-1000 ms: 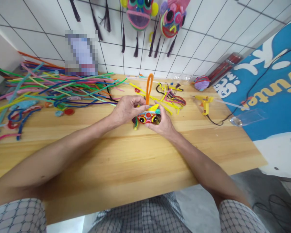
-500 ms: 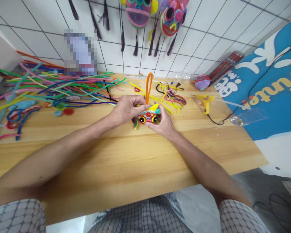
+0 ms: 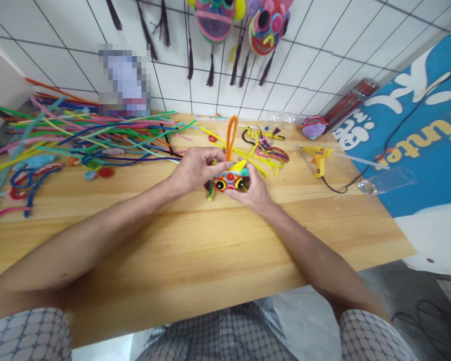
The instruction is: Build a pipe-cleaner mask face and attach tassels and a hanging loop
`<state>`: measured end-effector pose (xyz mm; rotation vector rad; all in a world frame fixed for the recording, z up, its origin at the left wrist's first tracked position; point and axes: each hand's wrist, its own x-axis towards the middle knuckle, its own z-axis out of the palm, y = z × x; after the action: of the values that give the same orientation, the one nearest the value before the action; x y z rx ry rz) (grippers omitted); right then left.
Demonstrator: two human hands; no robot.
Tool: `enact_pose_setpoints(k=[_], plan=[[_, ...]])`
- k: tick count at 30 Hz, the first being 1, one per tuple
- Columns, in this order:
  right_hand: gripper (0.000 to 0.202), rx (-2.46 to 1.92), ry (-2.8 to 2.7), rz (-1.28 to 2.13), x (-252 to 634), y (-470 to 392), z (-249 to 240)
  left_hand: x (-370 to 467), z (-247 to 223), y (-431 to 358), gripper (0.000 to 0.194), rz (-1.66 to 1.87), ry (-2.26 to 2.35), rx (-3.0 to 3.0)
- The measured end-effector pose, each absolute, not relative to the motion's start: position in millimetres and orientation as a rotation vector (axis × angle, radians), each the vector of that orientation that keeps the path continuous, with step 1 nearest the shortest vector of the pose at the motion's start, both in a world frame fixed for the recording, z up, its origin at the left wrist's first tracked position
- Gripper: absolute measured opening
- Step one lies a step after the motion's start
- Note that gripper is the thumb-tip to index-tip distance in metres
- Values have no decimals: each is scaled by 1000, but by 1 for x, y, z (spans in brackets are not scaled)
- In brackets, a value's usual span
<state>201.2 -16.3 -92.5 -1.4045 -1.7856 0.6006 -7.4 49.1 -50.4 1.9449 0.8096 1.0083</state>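
A small face-shaped ornament (image 3: pixel 229 178) made of coloured pipe cleaners, with black-and-yellow eyes and a red nose, is held just over the wooden table. From its top rises a tall loop of orange pipe cleaner (image 3: pixel 231 136). The thumb and forefinger of my left hand (image 3: pixel 195 169) close at the foot of that loop, by the ornament's upper left edge. Curled around the right side is my right hand (image 3: pixel 253 188), its thumb along the lower edge below one eye. A yellow ear-like piece (image 3: pixel 239 166) sticks up between the hands. The ornament's back is hidden.
Loose pipe cleaners (image 3: pixel 108 135) are heaped at the left. Yellow strips and a dark cord bundle (image 3: pixel 274 154) lie behind my right hand. To the right are a yellow glue gun (image 3: pixel 319 159) with its cable, a purple wrapped ball (image 3: pixel 313 127) and a clear plastic bag (image 3: pixel 391 181).
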Motion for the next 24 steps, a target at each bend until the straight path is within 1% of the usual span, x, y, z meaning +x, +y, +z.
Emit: enact_pose_setpoints(k=[12, 24], plan=[[85, -1386, -1775, 615, 201, -17, -91, -7, -49, 50, 26, 1023, 787, 1980], [85, -1407, -1759, 629, 200, -17, -90, -7, -50, 50, 26, 1018, 797, 1979]])
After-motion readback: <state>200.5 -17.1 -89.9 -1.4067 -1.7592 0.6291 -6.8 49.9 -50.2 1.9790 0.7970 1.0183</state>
